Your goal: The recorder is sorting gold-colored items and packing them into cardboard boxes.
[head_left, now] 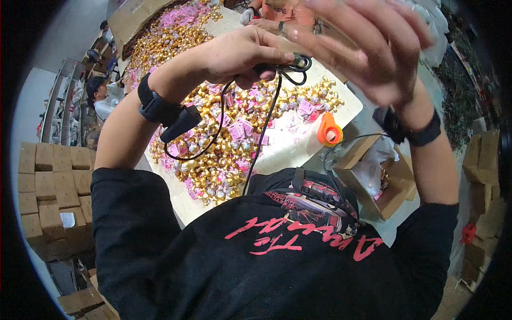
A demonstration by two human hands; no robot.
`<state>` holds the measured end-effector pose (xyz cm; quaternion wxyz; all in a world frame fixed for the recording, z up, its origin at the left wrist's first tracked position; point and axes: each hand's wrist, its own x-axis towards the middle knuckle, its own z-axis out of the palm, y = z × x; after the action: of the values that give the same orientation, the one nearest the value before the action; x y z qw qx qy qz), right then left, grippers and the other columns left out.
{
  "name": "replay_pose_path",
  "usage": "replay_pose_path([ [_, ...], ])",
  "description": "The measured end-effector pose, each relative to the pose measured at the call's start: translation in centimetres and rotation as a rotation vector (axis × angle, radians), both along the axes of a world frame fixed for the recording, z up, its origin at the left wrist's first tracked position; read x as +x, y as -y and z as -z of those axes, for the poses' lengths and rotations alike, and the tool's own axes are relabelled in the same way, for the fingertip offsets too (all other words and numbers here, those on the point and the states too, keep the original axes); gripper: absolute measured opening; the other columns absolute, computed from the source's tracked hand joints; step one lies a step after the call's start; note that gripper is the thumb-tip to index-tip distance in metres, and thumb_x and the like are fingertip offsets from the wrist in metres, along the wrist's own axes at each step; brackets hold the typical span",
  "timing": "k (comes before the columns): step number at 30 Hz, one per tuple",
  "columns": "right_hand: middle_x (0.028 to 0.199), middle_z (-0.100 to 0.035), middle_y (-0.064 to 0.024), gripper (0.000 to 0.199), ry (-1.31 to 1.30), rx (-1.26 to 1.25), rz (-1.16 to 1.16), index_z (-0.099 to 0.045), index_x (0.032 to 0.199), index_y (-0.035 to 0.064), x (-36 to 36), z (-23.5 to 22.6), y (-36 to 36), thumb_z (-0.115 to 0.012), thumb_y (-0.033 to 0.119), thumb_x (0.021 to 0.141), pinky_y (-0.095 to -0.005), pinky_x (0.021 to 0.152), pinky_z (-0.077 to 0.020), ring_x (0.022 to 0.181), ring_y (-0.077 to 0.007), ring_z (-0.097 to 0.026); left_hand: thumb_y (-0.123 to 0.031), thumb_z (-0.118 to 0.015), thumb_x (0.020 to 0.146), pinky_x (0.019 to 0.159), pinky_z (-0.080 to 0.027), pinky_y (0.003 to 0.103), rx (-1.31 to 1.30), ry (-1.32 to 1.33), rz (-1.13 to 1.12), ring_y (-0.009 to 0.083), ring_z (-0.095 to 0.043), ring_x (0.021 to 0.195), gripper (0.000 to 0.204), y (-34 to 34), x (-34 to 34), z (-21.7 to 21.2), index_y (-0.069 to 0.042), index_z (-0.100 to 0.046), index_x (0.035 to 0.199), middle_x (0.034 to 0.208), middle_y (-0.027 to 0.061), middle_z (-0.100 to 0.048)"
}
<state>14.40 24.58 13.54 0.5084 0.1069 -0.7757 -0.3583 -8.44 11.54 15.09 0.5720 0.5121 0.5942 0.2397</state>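
Note:
My left hand (pixel 240 56) is closed on a looped black cable (pixel 276 104) above the table, its thumb and fingers pressed together. The cable hangs down from it in front of my shirt, and one loop runs to the black device strapped at my left wrist. My right hand (pixel 373 53) is raised close to the camera, slightly blurred, with its fingers stretched out and nothing seen in it. Beneath the hands, a heap of small shiny gold and silver trinkets (pixel 234 144) with pink tags covers much of the white table (pixel 298 141).
An orange tape dispenser (pixel 330 132) stands near the table's right edge. To its right is an open cardboard box (pixel 368 178) with plastic inside. Another person's gloved hand (pixel 247 16) shows across the table. Stacked cartons (pixel 56 181) line the left; another person sits farther back there.

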Motion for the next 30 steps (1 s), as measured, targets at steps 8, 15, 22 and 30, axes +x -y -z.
replay_pose_path([
  [8, 0.119, -0.057, -0.001, 0.026, 0.18, -0.365, -0.58, -0.063, 0.121, 0.0236, 4.8, 5.3, 9.4, -0.058, 0.027, 0.095, -0.043, 0.097, -0.0452, 0.107, -0.0193, -0.053, -0.012, -0.054, 0.1, 0.064, -0.047, 0.018, 0.085, -0.036, 0.061, 0.0027, -0.058, 0.075, 0.034, 0.8, -2.2, 1.0, -0.002, -0.061, 0.132, 0.11, 0.0064, -0.071],
  [15, 0.104, -0.067, -0.012, 0.028, 0.102, -2.801, -1.107, -0.061, 0.111, -0.0005, -0.6, 9.4, 5.0, -0.05, 0.022, 0.099, -0.0351, 0.092, -0.0476, 0.099, -0.0221, -0.064, -0.011, -0.06, 0.097, 0.1, -0.046, 0.031, 0.338, -0.149, 0.31, 0.0126, -0.06, 0.114, 0.028, 0.3, -1.9, -0.5, 0.006, -0.066, 0.118, 0.13, 0.0105, -0.065],
  [22, 0.118, -0.064, -0.0156, 0.042, 0.816, -2.599, -1.895, -0.053, 0.131, -0.0037, -5.0, 11.4, 9.5, -0.055, 0.012, 0.093, -0.0403, 0.101, -0.0433, 0.109, -0.028, -0.061, -0.013, -0.065, 0.095, 0.056, -0.044, 0.022, 0.371, 0.006, 0.412, 0.0026, -0.049, 0.059, 0.031, 0.7, -0.3, -2.8, 0.001, -0.067, 0.123, 0.098, 0.0059, -0.074],
  [30, 0.094, -0.056, -0.0113, 0.052, 0.374, -2.931, -1.625, -0.049, 0.131, -0.0034, -2.6, 8.2, 10.2, -0.039, 0.037, 0.098, -0.0369, 0.089, -0.0441, 0.088, -0.0232, -0.057, -0.006, -0.067, 0.091, 0.054, -0.046, 0.022, 0.311, 0.161, 0.322, 0.0067, -0.055, 0.059, 0.029, 2.8, -1.4, -2.3, 0.002, -0.068, 0.119, 0.098, 0.0106, -0.074],
])
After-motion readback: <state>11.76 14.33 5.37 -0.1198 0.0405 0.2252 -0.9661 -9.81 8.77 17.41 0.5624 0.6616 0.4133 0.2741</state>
